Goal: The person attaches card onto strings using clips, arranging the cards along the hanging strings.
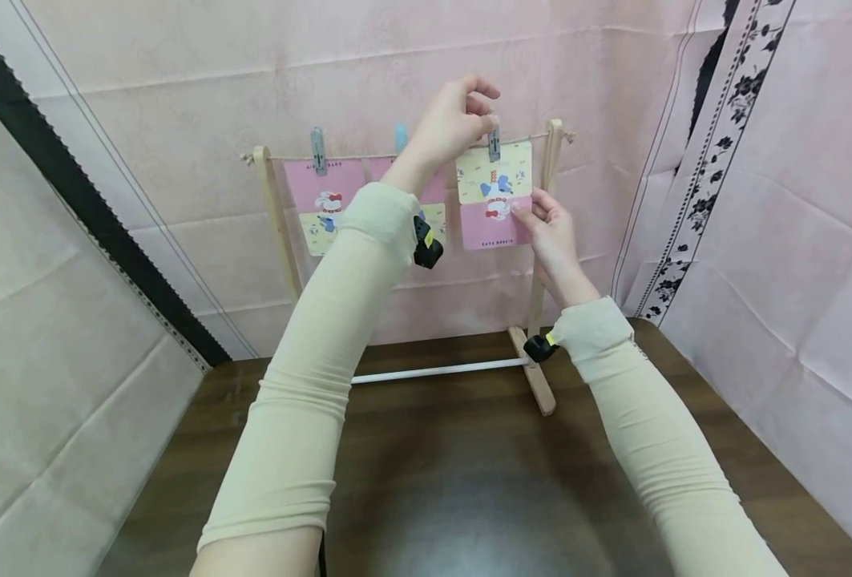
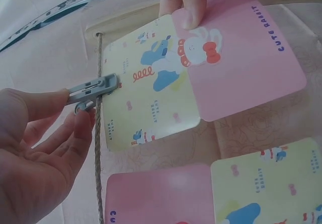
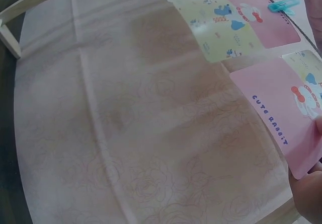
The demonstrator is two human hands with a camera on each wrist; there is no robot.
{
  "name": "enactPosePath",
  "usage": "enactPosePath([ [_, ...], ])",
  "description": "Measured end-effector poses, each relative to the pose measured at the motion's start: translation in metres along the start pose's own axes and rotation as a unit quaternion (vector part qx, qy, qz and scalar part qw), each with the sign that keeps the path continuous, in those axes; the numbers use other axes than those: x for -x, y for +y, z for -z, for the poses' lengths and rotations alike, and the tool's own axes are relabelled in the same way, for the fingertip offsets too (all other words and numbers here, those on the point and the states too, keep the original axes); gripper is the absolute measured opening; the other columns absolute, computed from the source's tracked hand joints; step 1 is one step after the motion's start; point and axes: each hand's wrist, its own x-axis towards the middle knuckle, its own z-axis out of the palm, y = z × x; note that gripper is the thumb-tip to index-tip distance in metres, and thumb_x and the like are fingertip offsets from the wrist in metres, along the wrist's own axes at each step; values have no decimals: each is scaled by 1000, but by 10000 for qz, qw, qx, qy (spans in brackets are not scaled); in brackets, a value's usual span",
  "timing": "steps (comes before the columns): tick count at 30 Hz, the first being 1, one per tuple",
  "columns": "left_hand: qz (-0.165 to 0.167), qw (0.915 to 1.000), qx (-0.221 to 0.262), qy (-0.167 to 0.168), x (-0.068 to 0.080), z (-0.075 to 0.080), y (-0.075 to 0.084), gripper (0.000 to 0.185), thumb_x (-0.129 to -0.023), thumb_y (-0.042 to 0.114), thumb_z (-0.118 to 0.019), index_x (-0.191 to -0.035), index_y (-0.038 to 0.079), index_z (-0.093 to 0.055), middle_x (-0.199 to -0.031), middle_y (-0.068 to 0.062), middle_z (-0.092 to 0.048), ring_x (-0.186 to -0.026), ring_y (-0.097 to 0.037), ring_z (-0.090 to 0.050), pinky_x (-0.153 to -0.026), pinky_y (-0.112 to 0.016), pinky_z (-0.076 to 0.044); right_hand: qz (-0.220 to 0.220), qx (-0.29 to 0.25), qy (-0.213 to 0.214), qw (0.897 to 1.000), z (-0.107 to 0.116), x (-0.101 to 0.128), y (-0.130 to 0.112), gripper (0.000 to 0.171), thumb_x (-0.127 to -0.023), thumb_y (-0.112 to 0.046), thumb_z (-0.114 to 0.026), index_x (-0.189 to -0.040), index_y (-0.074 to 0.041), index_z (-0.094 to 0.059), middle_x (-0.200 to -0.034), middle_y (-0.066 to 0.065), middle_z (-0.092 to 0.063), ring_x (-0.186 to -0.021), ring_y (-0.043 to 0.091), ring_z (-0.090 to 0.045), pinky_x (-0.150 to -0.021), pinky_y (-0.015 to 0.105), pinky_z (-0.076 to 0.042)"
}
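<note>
A pink-and-yellow rabbit card (image 1: 496,196) hangs at the right end of a rope line (image 2: 99,133), a grey clothespin (image 2: 93,90) over its yellow top edge. My left hand (image 1: 458,120) pinches that clothespin's tail, thumb on one side and fingers on the other. The clothespin's nose overlaps the card and the rope in the left wrist view. My right hand (image 1: 551,232) holds the card's right edge between thumb and fingers, near the seam of its two colours. In the right wrist view only part of the right hand (image 3: 307,194) shows, at the card's pink corner.
A second card (image 1: 325,200) hangs at the left from another grey clothespin (image 1: 318,151). Partly behind my left arm is a third card (image 1: 434,216) under a blue clothespin (image 1: 401,136). Wooden posts (image 1: 276,224) carry the rope; a white bar (image 1: 440,371) runs low over the brown table (image 1: 454,481).
</note>
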Motion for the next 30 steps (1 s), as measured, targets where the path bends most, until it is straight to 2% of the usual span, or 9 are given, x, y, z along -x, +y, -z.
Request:
enactPosePath([
  [6,75,9999,94,49,-2,1,1,40,-101,13,-62,-140,12,-54,-128,-6,-61,-112,-16,-61,-89,-21,-51,-8,83,-3,10000,-1,0,-1,34,-98,-2,-64,-131,-1,-61,-103,0,-70,-94,13,-65,-89,27,-49],
  [15,97,9999,-96,45,0,3,0,45,-101,18,-63,-145,15,-52,-138,-5,-57,-124,-15,-55,-93,-18,-49,10,88,-13,10000,-2,1,-2,35,-98,-3,-64,-133,-2,-61,-105,3,-71,-95,13,-65,-88,27,-49],
  [24,147,9999,-3,7,1,4,2,48,-100,18,-63,-147,14,-50,-141,-5,-56,-126,-15,-55,-93,-18,-49,19,149,-17,9999,-3,1,-2,34,-99,-6,-64,-133,-3,-61,-114,8,-69,-99,14,-64,-89,26,-48],
  [30,135,9999,-15,28,0,3,3,45,-100,15,-63,-144,13,-52,-141,-5,-56,-125,-15,-55,-93,-17,-49,-6,71,-44,10000,-3,0,-2,34,-101,-6,-61,-134,-3,-60,-113,5,-68,-100,14,-63,-89,27,-49],
])
